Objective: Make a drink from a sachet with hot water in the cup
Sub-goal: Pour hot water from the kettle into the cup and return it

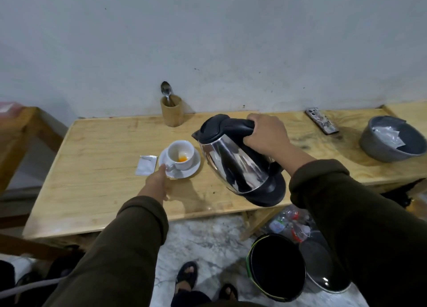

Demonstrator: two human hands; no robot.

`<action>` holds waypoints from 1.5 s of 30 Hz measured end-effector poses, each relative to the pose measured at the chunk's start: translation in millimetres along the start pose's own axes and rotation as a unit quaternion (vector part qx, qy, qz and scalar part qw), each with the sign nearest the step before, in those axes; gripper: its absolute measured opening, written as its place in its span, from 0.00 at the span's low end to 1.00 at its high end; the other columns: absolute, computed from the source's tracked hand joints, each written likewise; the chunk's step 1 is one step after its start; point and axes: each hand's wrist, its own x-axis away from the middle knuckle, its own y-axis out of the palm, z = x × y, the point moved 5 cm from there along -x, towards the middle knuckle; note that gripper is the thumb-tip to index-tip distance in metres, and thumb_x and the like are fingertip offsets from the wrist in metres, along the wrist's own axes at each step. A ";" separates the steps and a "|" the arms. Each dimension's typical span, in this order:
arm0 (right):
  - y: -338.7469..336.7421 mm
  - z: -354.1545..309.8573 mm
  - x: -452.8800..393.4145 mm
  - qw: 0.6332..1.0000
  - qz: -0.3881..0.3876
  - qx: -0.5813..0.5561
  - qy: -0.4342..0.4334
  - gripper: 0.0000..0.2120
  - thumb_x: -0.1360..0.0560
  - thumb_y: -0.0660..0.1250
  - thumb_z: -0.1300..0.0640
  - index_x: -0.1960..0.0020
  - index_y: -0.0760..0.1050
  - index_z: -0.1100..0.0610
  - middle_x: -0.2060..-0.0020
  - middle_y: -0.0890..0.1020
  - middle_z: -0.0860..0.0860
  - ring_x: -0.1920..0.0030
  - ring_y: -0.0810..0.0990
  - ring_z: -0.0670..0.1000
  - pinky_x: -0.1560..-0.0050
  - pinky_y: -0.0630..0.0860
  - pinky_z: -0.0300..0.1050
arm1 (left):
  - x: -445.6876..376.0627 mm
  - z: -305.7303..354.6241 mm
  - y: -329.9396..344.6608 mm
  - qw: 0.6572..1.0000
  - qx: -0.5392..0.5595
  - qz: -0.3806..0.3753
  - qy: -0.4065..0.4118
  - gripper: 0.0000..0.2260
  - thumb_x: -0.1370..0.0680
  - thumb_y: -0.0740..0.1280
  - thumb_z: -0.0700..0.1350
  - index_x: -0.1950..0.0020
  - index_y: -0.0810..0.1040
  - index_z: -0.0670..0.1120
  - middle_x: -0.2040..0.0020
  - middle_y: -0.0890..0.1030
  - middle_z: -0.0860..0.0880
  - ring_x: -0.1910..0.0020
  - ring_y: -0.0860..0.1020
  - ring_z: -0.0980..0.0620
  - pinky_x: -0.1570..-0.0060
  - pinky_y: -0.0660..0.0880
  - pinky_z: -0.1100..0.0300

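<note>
The white cup [180,154] stands on a white saucer [193,167] on the wooden table [97,182], and everything else is placed from it. Inside the cup, at the bottom, lies a small heap of orange powder [182,159]; no water shows in it. Just to the left of the cup, flat on the table and close to the saucer's rim, lies a silvery sachet [146,165] with its top edge torn. The left hand [156,183] reaches in from the near side of the cup, its fingertips touching the saucer's near-left rim beside the cup's handle; whether the fingers pinch the rim or only rest on it I cannot tell. To the right of the cup the right hand [265,134] is wrapped tight round the black handle of a steel kettle [233,159], which is tilted with its black spout pointing toward the cup and sitting close above the cup's right rim; no stream is visible. Beyond the cup, against the wall, a wooden holder [172,112] carries a spoon [166,92]. Far to the right of the cup lie a phone [322,121] and a grey bowl [390,142] with packets inside.
</note>
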 end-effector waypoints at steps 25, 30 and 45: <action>6.8 -77.2 -38.4 0.981 -0.129 0.143 0.008 0.14 0.29 0.63 0.63 0.43 0.74 0.59 0.55 0.73 0.56 0.56 0.72 0.56 0.58 0.70 0.45 | -3.1 11.8 0.0 0.997 0.021 -0.050 -0.049 0.29 0.26 0.68 0.55 0.30 0.67 0.43 0.52 0.73 0.45 0.61 0.73 0.44 0.49 0.67 0.43; 8.1 -80.2 -38.6 0.981 -0.132 0.143 0.010 0.15 0.28 0.64 0.62 0.42 0.74 0.59 0.49 0.77 0.58 0.56 0.72 0.56 0.58 0.71 0.45 | -2.6 12.7 -1.1 0.997 0.010 -0.039 -0.068 0.29 0.26 0.69 0.54 0.29 0.66 0.43 0.34 0.73 0.42 0.35 0.72 0.38 0.34 0.64 0.38; 11.2 -83.5 -37.2 0.975 -0.148 0.163 0.030 0.13 0.28 0.64 0.62 0.43 0.74 0.60 0.56 0.73 0.55 0.57 0.73 0.56 0.58 0.71 0.45 | -2.2 13.7 -0.6 0.995 -0.001 -0.053 -0.086 0.32 0.29 0.71 0.55 0.29 0.66 0.45 0.31 0.72 0.43 0.32 0.69 0.37 0.34 0.63 0.36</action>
